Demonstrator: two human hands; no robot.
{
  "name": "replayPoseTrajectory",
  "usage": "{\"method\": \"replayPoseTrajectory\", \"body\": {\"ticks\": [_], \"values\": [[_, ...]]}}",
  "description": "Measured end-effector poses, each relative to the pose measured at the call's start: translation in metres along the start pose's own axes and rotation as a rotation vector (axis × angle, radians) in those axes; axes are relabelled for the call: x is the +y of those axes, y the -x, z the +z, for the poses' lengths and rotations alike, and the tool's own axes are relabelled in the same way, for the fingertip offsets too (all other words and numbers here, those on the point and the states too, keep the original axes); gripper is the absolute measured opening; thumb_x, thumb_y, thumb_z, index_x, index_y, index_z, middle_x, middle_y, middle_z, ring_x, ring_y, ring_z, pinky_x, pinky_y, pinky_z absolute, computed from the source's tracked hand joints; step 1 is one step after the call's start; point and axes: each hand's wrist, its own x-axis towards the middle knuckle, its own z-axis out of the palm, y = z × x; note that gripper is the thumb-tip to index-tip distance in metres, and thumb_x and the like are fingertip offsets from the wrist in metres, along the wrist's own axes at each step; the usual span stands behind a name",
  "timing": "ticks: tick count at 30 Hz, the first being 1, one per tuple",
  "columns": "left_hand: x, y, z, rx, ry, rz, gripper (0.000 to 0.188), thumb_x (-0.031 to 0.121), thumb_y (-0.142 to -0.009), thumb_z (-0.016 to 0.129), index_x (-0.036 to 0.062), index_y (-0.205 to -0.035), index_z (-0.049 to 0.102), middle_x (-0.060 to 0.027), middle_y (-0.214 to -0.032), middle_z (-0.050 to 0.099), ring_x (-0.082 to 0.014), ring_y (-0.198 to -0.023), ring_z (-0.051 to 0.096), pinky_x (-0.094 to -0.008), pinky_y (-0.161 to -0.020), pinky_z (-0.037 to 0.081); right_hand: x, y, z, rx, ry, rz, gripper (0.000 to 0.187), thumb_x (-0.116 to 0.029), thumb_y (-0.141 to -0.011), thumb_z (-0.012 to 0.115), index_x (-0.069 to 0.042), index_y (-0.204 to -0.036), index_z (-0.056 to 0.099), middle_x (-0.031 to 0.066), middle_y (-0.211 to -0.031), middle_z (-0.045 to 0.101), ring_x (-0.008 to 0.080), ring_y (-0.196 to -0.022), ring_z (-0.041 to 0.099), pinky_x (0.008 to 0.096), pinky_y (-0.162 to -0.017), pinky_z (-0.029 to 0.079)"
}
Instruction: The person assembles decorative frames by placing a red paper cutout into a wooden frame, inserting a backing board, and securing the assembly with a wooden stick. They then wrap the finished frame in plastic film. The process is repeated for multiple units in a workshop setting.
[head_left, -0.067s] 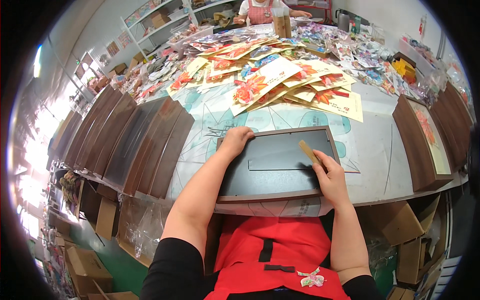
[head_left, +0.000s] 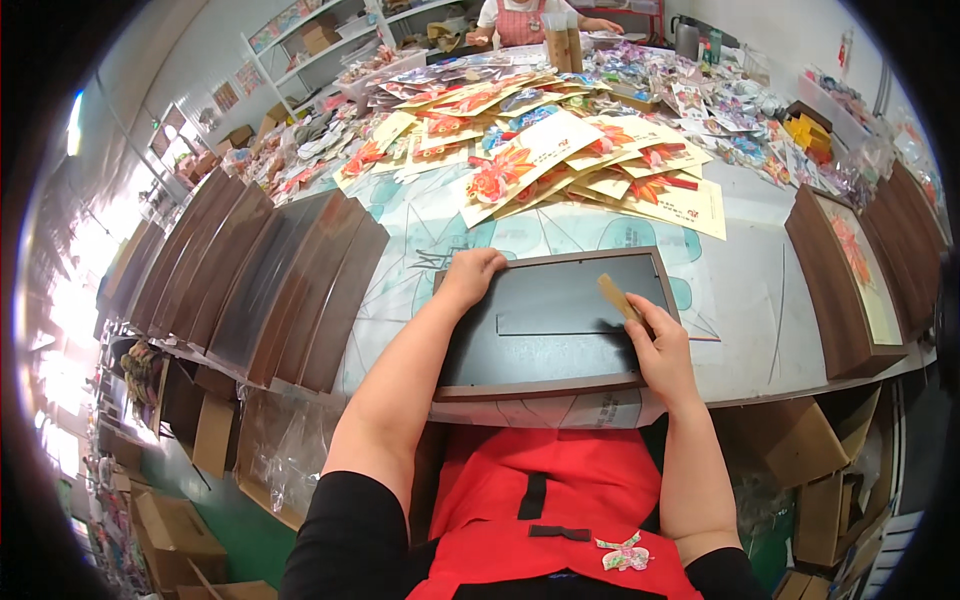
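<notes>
A brown picture frame [head_left: 540, 388] lies on the table before me, its black backing board [head_left: 575, 290] facing up. A long rectangular outline shows on that backing. My left hand [head_left: 470, 279] grips the frame's far edge near its left corner, fingers curled over the rim. In my right hand [head_left: 662, 350] is a flat tan strip [head_left: 618, 297], pinched between thumb and fingers. Its free end points up and left, above the right part of the backing. Whether the strip touches the board I cannot tell.
Brown frames stand in rows at the left [head_left: 335, 290] and right [head_left: 850, 290]. Past the frame lies a heap of cream cards with orange flowers [head_left: 560, 160], with many small packets behind. Across the table is a person in a pink apron [head_left: 520, 25]. Cardboard boxes [head_left: 180, 530] sit below.
</notes>
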Motion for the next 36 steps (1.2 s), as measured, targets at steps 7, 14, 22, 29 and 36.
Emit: {"method": "replayPoseTrajectory", "body": {"ticks": [7,14,22,29,36], "values": [[0.051,0.08,-0.035,0.108,0.164,0.118,0.026,0.016,-0.085,0.065,-0.0013,-0.105,0.064,-0.0163,-0.109,0.063,-0.029,-0.102,0.06,-0.0357,-0.09,0.045,0.001,0.003,-0.003,-0.004,-0.038,0.072,0.032,-0.011,-0.088,0.059,-0.001,-0.119,0.059,0.0112,-0.085,0.061,0.0197,-0.075,0.057,0.0297,-0.069,0.045],[0.069,0.193,-0.021,0.214,-0.092,0.234,0.028,0.01,-0.071,0.075,0.006,-0.097,0.066,-0.0077,-0.095,0.061,-0.0262,-0.091,0.056,-0.037,-0.082,0.04,-0.001,0.006,-0.002,0.024,-0.12,0.113,0.031,-0.011,-0.09,0.059,0.0,-0.12,0.059,0.0055,-0.086,0.062,0.0135,-0.076,0.055,0.0268,-0.071,0.045],[0.044,0.19,-0.033,0.213,-0.077,0.279,0.024,0.003,-0.069,0.073,0.0076,-0.092,0.067,-0.0045,-0.09,0.063,-0.024,-0.088,0.057,-0.037,-0.086,0.037,-0.01,0.02,-0.039,0.175,-0.494,0.312,0.034,-0.009,-0.095,0.052,0.002,-0.127,0.052,-0.0059,-0.074,0.045,0.0006,-0.055,0.034,0.0176,-0.047,0.026],[0.038,0.174,-0.041,0.357,-0.132,0.133,0.029,0.003,-0.073,0.069,0.0039,-0.102,0.064,-0.0099,-0.102,0.061,-0.0276,-0.1,0.055,-0.0421,-0.09,0.039,0.007,0.064,-0.067,0.191,-0.379,0.386,0.03,-0.011,-0.096,0.051,0.001,-0.124,0.054,-0.0071,-0.073,0.044,-0.0001,-0.053,0.032,0.0177,-0.046,0.024],[0.096,0.184,0.022,0.192,0.103,0.34,0.025,0.019,-0.07,0.078,0.0091,-0.09,0.065,-0.0038,-0.093,0.059,-0.0211,-0.097,0.058,-0.0497,-0.106,0.023,0.009,0.064,-0.037,0.106,-0.403,0.381,0.028,-0.015,-0.098,0.05,-0.001,-0.121,0.054,-0.0053,-0.079,0.049,0.0009,-0.059,0.038,0.0168,-0.05,0.03]]}}
